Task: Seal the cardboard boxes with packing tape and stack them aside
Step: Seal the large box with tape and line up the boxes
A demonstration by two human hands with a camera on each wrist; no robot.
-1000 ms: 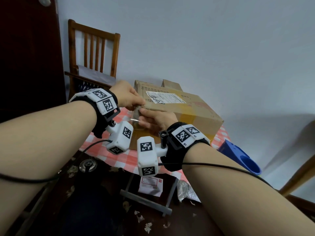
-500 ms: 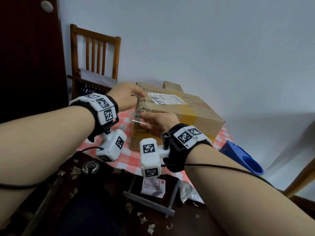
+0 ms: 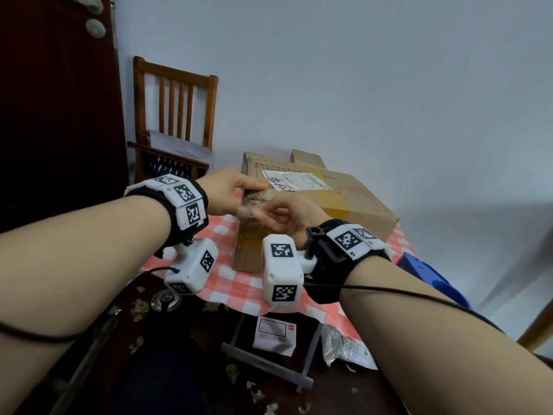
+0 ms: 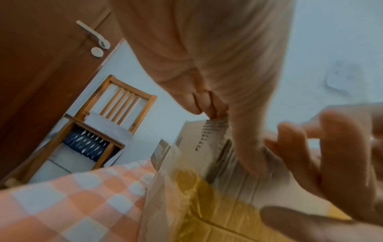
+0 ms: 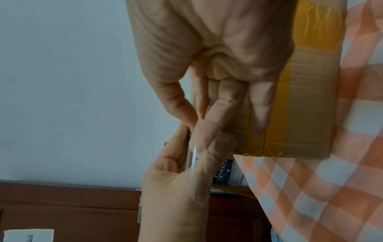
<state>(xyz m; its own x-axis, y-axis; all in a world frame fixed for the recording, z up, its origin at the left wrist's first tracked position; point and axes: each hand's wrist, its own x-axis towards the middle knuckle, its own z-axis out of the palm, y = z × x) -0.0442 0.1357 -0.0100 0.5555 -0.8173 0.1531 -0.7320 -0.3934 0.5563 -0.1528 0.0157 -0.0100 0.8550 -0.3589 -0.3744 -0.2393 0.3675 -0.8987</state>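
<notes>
A brown cardboard box (image 3: 344, 199) with a white shipping label and yellow tape lies on the red-checked tablecloth (image 3: 239, 283). Both hands meet at its near top corner. My left hand (image 3: 254, 187) pinches a crumpled strip of clear tape (image 3: 254, 199) against the box's top edge; in the left wrist view its fingertips (image 4: 209, 111) are pressed together there. My right hand (image 3: 263, 211) pinches the strip's lower end between thumb and forefinger, its other fingers stretched out. The right wrist view shows this pinch (image 5: 196, 121), a glint on the tape (image 5: 193, 157), and the box's side (image 5: 311, 114) behind.
A small second carton (image 3: 306, 158) stands behind the box by the wall. A wooden chair (image 3: 176, 121) and dark door (image 3: 54, 115) are at the left, a blue plastic object (image 3: 431, 277) at the table's right. A white card (image 3: 275, 333) and paper scraps lie on the floor.
Both hands have risen with the tape strip from the box's near side face to its top edge. The left hand has moved forward onto the top corner.
</notes>
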